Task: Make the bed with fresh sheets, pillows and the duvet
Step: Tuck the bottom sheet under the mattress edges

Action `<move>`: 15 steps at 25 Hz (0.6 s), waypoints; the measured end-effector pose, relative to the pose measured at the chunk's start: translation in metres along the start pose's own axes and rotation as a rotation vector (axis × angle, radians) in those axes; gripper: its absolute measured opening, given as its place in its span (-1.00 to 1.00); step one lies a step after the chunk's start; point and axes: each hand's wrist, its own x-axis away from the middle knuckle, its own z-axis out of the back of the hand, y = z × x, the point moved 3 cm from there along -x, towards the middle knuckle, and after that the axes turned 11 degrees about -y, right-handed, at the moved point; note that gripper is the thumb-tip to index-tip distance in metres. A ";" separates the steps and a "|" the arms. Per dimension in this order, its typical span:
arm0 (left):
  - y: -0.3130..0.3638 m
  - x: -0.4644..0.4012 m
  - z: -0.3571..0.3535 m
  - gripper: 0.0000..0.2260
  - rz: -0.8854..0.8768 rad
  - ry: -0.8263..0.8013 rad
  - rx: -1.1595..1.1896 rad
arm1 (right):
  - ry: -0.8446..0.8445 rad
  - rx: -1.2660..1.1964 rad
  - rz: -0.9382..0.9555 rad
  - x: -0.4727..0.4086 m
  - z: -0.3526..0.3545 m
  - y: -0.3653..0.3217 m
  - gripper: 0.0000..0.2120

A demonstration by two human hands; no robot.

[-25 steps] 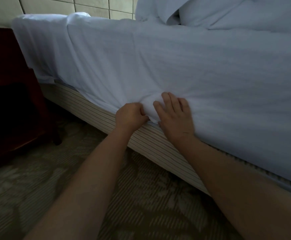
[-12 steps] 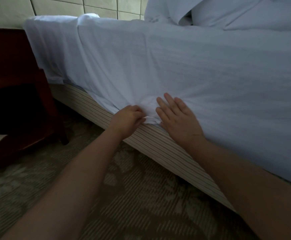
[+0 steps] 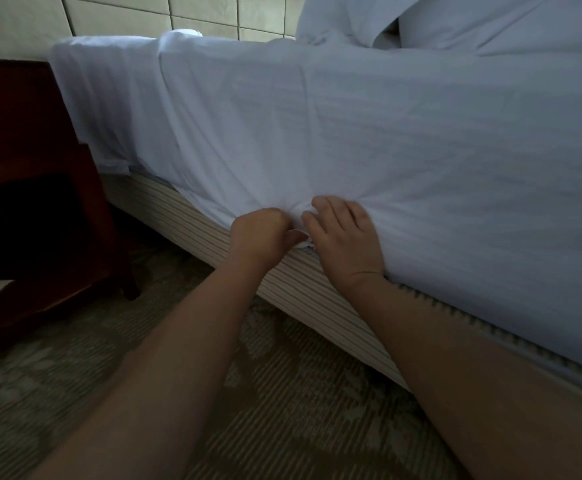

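Observation:
A white sheet (image 3: pixel 369 133) drapes over the side of the mattress, hanging down to the striped bed base (image 3: pixel 293 282). My left hand (image 3: pixel 260 233) grips a bunched fold of the sheet's lower edge, fingers curled round it. My right hand (image 3: pixel 345 240) lies flat on the sheet right beside it, fingers fairly straight and pressing the cloth against the mattress side. White pillows or a duvet (image 3: pixel 455 19) are heaped on top of the bed at the upper right.
A dark wooden nightstand (image 3: pixel 29 161) stands at the left, close to the head of the bed. A padded, tiled headboard wall (image 3: pixel 144 15) runs behind. Patterned carpet (image 3: pixel 74 393) covers the floor below my arms.
My left hand has closed tighter on the sheet's edge and drawn it toward my right hand. My right fingers have shifted slightly on the cloth. The view has drifted a little.

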 end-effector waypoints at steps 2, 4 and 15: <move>-0.001 0.003 -0.002 -0.67 -0.044 -0.008 0.008 | -0.011 0.007 -0.006 0.002 -0.002 0.001 -0.75; -0.004 0.011 -0.003 -0.75 -0.176 -0.037 -0.066 | -0.030 0.040 0.033 0.006 -0.001 0.001 -0.75; -0.014 0.017 0.014 -0.90 -0.399 0.561 -0.249 | -0.203 0.047 0.037 -0.011 0.018 0.020 -0.24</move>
